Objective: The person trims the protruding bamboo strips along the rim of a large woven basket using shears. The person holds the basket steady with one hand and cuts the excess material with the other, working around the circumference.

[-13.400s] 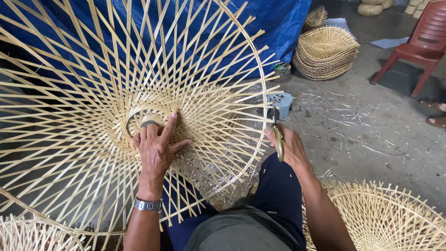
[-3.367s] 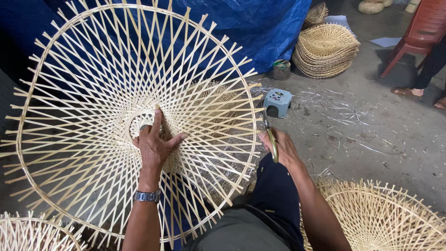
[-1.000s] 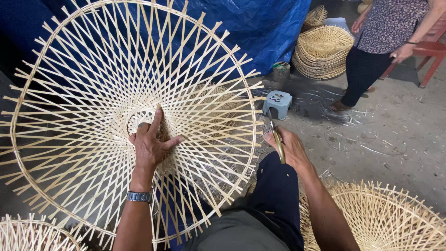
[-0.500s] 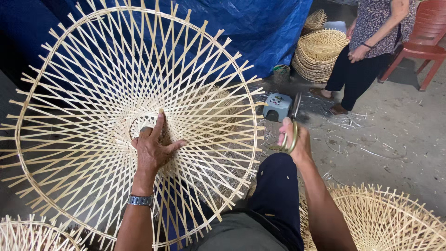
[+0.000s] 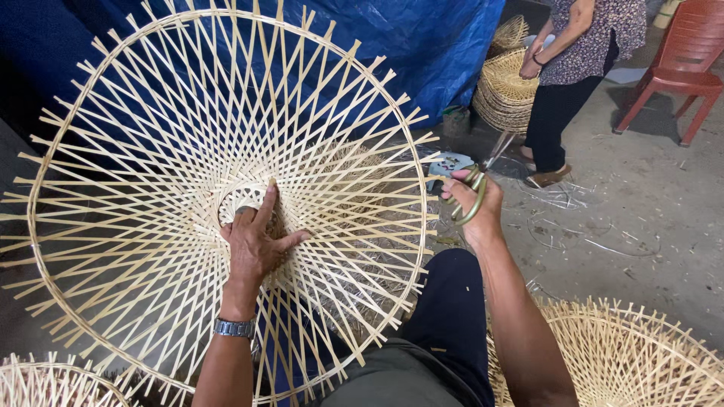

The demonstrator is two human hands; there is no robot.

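- Your left hand (image 5: 255,243) lies flat with fingers spread on the big bamboo frame (image 5: 151,113), just beside the small woven ring (image 5: 240,197) at its centre.
- The frame is an open lattice of thin slats inside a round rim, tilted up toward you and leaning on your lap; nothing lies in it, and the blue tarp (image 5: 437,45) shows through the gaps.
- Your right hand (image 5: 477,203) is closed round the green-handled scissors (image 5: 473,194), just beyond the frame's right edge, where cut slat ends stick out past the rim.
- A stack of finished baskets (image 5: 507,94) stands by the tarp; whether anything is inside cannot be told.
- Another person (image 5: 573,68) stands beside that stack, near a red chair (image 5: 690,71).
- More frames sit at lower right (image 5: 641,354) and lower left (image 5: 53,380), close to your knees.
- Open concrete floor (image 5: 641,226), strewn with trimmings, lies to your right.
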